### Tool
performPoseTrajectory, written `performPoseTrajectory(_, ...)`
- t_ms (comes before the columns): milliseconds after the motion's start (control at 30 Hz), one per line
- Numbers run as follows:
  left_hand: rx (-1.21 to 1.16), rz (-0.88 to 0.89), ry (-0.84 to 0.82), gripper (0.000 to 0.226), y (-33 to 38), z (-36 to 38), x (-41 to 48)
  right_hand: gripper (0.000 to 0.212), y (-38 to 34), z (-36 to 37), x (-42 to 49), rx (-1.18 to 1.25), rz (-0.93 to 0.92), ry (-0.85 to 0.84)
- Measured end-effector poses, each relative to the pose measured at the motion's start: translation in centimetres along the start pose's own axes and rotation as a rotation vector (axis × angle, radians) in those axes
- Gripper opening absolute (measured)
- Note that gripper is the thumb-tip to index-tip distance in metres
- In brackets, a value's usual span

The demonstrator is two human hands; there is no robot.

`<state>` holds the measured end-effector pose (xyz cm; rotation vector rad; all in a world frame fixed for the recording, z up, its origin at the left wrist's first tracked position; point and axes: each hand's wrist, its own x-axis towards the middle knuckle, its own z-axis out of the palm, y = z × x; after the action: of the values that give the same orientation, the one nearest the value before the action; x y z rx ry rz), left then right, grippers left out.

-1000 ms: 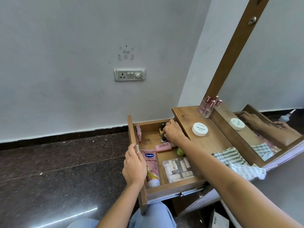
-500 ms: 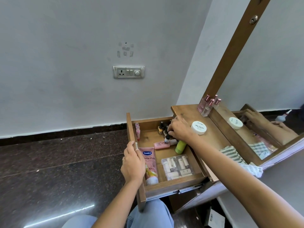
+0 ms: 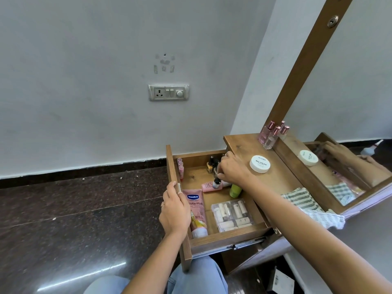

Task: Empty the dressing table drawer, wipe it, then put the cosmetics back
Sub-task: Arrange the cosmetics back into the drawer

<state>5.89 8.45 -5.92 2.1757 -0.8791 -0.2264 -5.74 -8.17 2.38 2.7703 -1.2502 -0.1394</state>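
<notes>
As left hand (image 3: 175, 211) grips the drawer (image 3: 229, 238), right hand (image 3: 233, 170) pinches a bottle (image 3: 216, 184) amid tubes (image 3: 206, 186).

- Pink tube (image 3: 196, 211) lying in the open drawer (image 3: 229, 237): a blue badge reads "Vaseline". Under it is "luta-Hya", with the first letter covered, and lower down "10X".
- Round white jar (image 3: 259, 164) on the worktop (image 3: 282, 181): the lid reads "NAIL POLISH". Its smaller print is too fine to read.
</notes>
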Motion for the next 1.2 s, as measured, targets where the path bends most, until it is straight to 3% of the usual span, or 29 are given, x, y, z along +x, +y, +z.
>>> performPoseTrajectory(300, -0.004, 0.003, -0.004, 0.037, -0.2, 0.1, 0.0, 0.020, 1.6, 1.6, -1.8, 0.005, 0.057, -0.063)
performPoseTrajectory(1000, 0.003, 0.004, -0.010, 0.036, -0.1, 0.0, 0.0, 0.030, 2.1, 3.6, -1.9, -0.009, 0.032, -0.038)
performPoseTrajectory(1100, -0.002, 0.008, -0.009, 0.037, 0.0, 0.0, 0.0, 0.032, 2.3, 2.6, -2.0, 0.079, 0.038, 0.007)
performPoseTrajectory(1200, -0.012, 0.010, -0.006, 0.036, 0.0, 0.0, 0.0, 0.030, 3.5, 0.1, -1.7, 0.242, 0.129, 0.175)
